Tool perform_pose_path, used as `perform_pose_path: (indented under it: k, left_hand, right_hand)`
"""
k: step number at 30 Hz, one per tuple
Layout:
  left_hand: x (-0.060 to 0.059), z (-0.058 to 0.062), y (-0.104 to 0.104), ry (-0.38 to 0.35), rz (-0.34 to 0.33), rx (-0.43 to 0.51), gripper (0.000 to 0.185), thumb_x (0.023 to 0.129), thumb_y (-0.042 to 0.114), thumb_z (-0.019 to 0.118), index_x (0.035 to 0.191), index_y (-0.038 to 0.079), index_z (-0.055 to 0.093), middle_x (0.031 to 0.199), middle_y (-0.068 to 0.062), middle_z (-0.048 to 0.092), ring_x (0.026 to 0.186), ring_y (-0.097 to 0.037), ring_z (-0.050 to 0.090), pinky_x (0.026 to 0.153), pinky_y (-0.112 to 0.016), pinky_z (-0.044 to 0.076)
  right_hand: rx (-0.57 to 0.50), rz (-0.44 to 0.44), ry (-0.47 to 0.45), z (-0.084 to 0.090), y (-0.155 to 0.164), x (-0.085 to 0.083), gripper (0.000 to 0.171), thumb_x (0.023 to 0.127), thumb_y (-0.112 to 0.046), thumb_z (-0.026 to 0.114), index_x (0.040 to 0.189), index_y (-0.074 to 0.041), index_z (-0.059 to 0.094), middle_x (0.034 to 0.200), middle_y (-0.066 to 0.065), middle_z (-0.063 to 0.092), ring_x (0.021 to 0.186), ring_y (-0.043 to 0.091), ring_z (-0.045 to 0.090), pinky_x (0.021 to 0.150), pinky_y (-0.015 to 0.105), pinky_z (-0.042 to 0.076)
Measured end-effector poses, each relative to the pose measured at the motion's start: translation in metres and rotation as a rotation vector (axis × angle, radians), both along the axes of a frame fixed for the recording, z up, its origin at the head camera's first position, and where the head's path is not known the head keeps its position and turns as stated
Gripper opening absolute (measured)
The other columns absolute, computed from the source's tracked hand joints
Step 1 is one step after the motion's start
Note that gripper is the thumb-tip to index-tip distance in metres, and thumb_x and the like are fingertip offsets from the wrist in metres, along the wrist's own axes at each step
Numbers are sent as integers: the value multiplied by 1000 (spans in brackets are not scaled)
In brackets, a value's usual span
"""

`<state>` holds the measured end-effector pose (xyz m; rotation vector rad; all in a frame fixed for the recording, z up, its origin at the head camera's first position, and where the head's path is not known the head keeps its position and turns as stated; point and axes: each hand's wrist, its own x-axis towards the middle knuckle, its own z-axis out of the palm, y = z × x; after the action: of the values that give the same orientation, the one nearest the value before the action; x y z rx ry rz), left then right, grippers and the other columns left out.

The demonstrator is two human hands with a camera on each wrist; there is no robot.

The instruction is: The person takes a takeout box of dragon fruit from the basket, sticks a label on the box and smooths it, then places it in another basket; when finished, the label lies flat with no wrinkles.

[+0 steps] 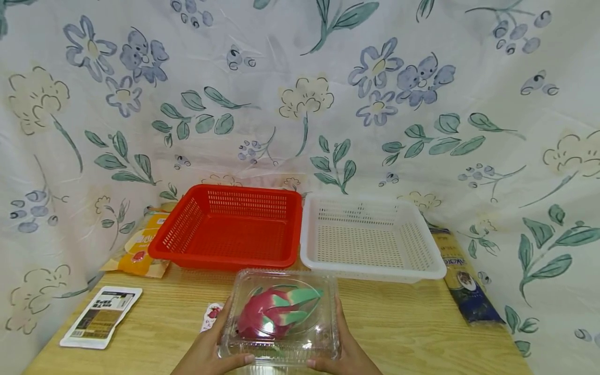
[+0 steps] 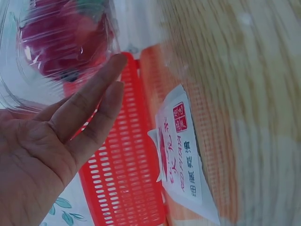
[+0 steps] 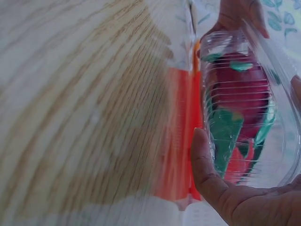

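Observation:
A clear plastic clamshell box with a red and green dragon fruit inside sits low over the wooden table, at its front edge. My left hand holds its left side, fingers straight along the wall and thumb on the front lip. My right hand holds the right side the same way. The left wrist view shows the left fingers flat against the box. In the right wrist view the right hand's thumb and palm wrap the box.
A red basket and a white basket stand side by side behind the box. A small "Red Pitaya" label lies by my left hand. An orange packet and a white card lie left, a dark blue packet right.

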<state>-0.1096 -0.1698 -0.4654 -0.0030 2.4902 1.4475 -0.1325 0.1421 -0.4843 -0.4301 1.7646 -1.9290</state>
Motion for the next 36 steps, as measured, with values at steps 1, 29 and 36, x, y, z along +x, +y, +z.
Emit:
perform_pose_path:
  k: [1, 29, 36]
  left_hand:
    - [0, 0, 0, 0, 2, 2, 118, 75, 41, 84, 159, 39, 2, 151, -27, 40, 124, -42, 54, 96, -68, 45]
    - [-8, -6, 1, -26, 18, -30, 115, 75, 45, 83, 161, 31, 8, 151, -24, 43, 126, -48, 52, 94, -70, 44]
    - [-11, -6, 1, -28, 13, -31, 114, 76, 47, 82, 161, 26, 9, 153, -23, 41, 130, -49, 48, 97, -70, 42]
  right_hand:
    - [2, -1, 0, 0, 0, 0, 127, 86, -17, 78, 152, -36, -29, 155, 42, -7, 127, 44, 51, 103, 47, 48]
    - [30, 0, 34, -6, 1, -8, 124, 87, -19, 76, 153, -32, -29, 155, 42, 7, 126, 41, 53, 98, 35, 53]
    - [42, -1, 22, -9, 1, -10, 124, 87, -18, 76, 153, -29, -28, 147, 41, 26, 122, 38, 56, 96, 33, 54]
